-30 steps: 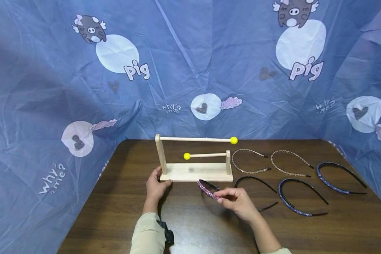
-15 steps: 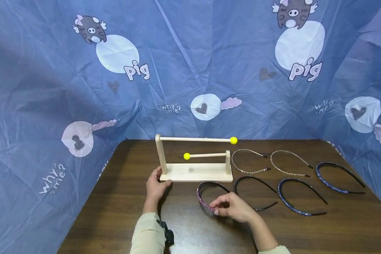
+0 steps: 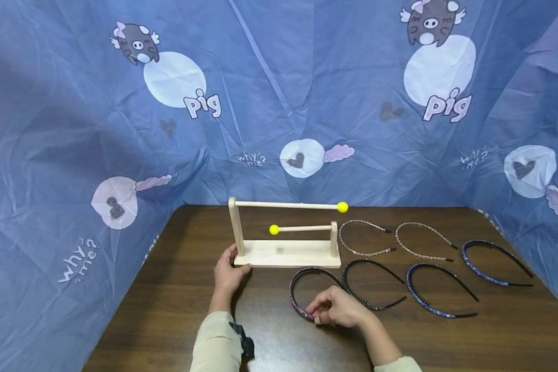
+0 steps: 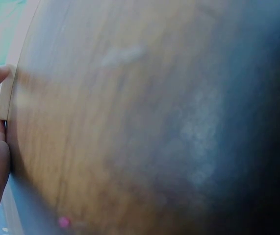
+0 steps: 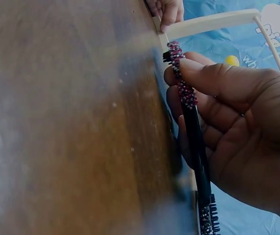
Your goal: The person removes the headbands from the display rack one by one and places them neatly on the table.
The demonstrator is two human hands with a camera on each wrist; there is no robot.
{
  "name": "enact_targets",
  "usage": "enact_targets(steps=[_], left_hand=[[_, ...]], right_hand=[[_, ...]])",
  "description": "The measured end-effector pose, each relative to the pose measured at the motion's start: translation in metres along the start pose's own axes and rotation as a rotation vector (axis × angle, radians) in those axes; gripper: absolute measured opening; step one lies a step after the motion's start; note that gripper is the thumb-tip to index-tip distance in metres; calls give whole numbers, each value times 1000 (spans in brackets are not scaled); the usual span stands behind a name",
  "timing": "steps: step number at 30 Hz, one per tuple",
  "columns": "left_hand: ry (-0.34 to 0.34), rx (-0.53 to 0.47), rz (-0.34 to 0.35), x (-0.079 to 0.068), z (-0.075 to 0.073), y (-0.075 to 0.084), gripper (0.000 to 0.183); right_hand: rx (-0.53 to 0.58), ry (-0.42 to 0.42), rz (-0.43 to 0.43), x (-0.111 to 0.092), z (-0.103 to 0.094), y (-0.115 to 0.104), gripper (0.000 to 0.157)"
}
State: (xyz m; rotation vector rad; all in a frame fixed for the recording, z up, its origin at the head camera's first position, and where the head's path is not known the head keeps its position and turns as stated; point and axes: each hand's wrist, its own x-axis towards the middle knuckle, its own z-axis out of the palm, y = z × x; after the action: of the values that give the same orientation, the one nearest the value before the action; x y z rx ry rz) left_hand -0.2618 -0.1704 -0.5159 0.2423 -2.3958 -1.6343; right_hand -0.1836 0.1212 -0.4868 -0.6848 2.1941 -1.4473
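Observation:
My right hand (image 3: 341,308) pinches a pink-glitter headband (image 3: 293,293) between thumb and fingers, low at the tabletop. In the right wrist view the thumb lies on the headband's glittery band (image 5: 187,94), and a bare black stretch runs below it. My left hand (image 3: 229,273) grips the left end of a wooden stand (image 3: 288,253), its thumb at the base's front edge. Two rods with yellow ball ends, one upper (image 3: 288,205) and one lower (image 3: 304,228), run across the stand. Part of the pink headband is hidden behind my right hand.
Right of my right hand lie a black headband (image 3: 345,277), two blue-glitter headbands, one nearer (image 3: 414,294) and one farther (image 3: 476,269), and two thin braided headbands (image 3: 341,240) (image 3: 398,240). A blue printed cloth (image 3: 260,103) rises behind the brown table (image 3: 167,320).
My right hand has brought the pink headband down and toward me, from tilted in the air to flat at the table beside the black headband. My left hand has stayed on the stand.

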Motion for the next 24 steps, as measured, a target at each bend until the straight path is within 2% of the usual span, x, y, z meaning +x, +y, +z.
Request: enact_targets(steps=[16,20,24], left_hand=[[-1,4,1,0,1,-3,68],[-21,-18,14,1,1,-1,69],[-50,-36,21,-3,-5,3,70]], right_hand=[[-39,-2,-8,1,0,0,28],[-116,59,-51,-4,-4,-3,25],[-199,141,-83,-17,-11,-8,22]])
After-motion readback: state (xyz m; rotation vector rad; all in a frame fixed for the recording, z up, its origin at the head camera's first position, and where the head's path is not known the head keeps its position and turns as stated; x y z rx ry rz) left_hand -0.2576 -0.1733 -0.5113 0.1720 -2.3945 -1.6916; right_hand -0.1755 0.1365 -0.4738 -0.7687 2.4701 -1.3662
